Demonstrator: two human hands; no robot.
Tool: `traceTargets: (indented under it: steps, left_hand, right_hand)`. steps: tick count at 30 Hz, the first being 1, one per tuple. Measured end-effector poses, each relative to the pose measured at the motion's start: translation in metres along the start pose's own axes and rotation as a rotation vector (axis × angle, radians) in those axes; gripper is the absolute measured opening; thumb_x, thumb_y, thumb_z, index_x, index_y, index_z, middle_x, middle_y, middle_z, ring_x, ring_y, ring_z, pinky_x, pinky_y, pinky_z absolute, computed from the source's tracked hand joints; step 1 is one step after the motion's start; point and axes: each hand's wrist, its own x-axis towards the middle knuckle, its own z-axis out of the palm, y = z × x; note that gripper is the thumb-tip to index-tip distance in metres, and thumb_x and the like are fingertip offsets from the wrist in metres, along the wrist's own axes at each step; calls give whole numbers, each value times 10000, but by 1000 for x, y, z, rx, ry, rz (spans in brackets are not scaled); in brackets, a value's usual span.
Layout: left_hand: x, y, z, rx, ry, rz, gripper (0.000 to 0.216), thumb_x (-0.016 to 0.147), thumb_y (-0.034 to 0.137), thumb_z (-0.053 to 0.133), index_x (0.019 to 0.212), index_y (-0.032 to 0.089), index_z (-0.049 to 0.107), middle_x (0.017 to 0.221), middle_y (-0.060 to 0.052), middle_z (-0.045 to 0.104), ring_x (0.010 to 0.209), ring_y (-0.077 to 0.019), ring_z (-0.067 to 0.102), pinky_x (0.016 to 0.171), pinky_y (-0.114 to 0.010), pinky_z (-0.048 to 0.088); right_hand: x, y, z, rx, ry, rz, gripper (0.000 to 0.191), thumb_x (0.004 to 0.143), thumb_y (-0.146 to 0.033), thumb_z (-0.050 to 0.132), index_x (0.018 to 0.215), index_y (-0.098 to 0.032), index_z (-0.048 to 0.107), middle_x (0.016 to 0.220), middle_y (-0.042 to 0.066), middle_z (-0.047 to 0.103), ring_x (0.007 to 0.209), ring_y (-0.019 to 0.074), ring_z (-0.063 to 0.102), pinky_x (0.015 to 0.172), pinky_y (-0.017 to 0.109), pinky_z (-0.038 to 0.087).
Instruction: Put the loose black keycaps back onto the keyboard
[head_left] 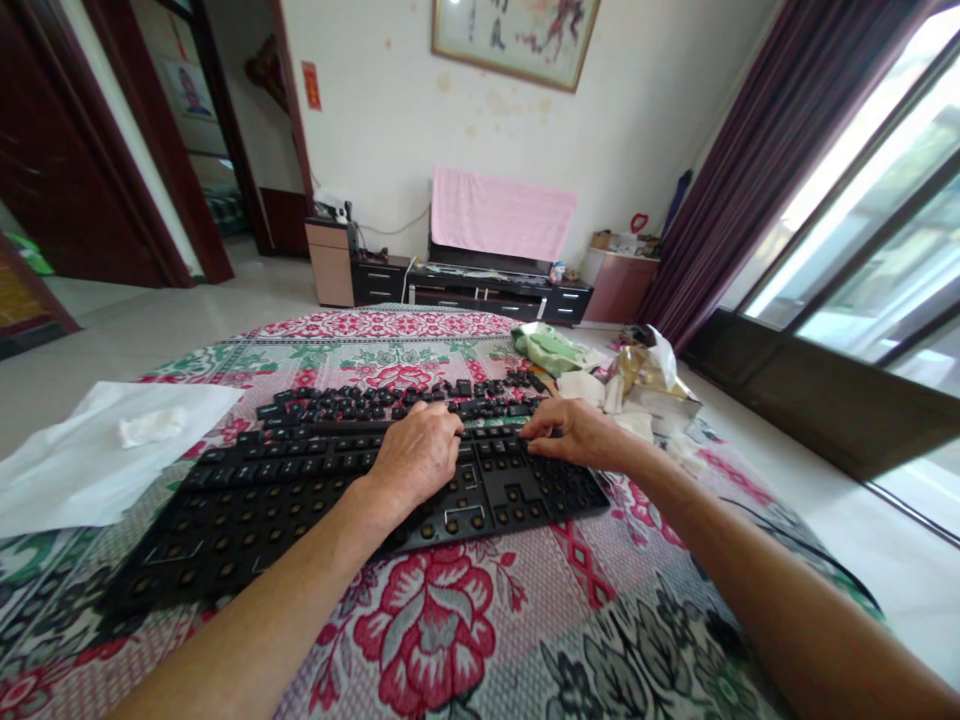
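Note:
A black keyboard (pixel 300 500) lies on a floral cloth, most of its keycaps off so the bare switch sockets show. Several loose black keycaps (pixel 390 398) lie in a row beyond its far edge. My left hand (pixel 418 452) rests on the keyboard's upper middle with fingers curled down onto the key rows; what is under them is hidden. My right hand (pixel 571 432) sits at the keyboard's far right edge, fingers pinched together at a key or keycap there.
A white sheet with a crumpled tissue (pixel 150 427) lies at the left. A green cloth (pixel 555 350), folded tissues and a gold wrapper (pixel 645 375) sit at the far right. The floral cloth (pixel 450 620) covers the surface; a TV cabinet stands behind.

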Motion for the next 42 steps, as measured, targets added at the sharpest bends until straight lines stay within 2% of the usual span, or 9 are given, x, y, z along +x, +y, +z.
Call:
traceTargets:
  steps: [9,22,28,33,42]
  left_hand:
    - [1,0,0,1,-7,-2,198,786,239,428,832,204,618,851,-34,584,829,-174,484,747,-288,408]
    - [0,0,0,8,10,5,198,781,235,433,830,203,622,831,-35,584,820,-175,486,734,-287,409]
    - [0,-1,1,5,11,12,203,786,240,425,827,203,620,836,-32,588,817,-178,487,738,-294,409]
    - [0,-1,1,2,4,8,199,780,242,433,847,205,617,849,-33,585,830,-179,484,743,-294,410]
    - [0,0,0,13,2,15,206,785,250,429,837,206,623,850,-32,592,811,-178,489,749,-297,407]
  right_hand:
    - [0,0,2,15,-6,28,124,695,-207,583,786,-190,667,783,28,627,716,114,547,651,244,427]
    - [2,-3,0,-46,-39,-30,141,703,-199,570,794,-159,670,759,43,615,718,120,531,669,247,413]
    - [-3,2,-10,36,-164,-58,287,725,-134,505,980,-188,626,863,36,622,761,112,544,702,234,423]
    - [-4,4,-10,31,-146,-40,290,750,-122,458,976,-189,628,904,37,632,823,117,549,750,236,416]
    - [-4,6,-4,15,-92,-21,248,730,-166,502,937,-178,639,915,38,638,818,119,560,748,228,422]
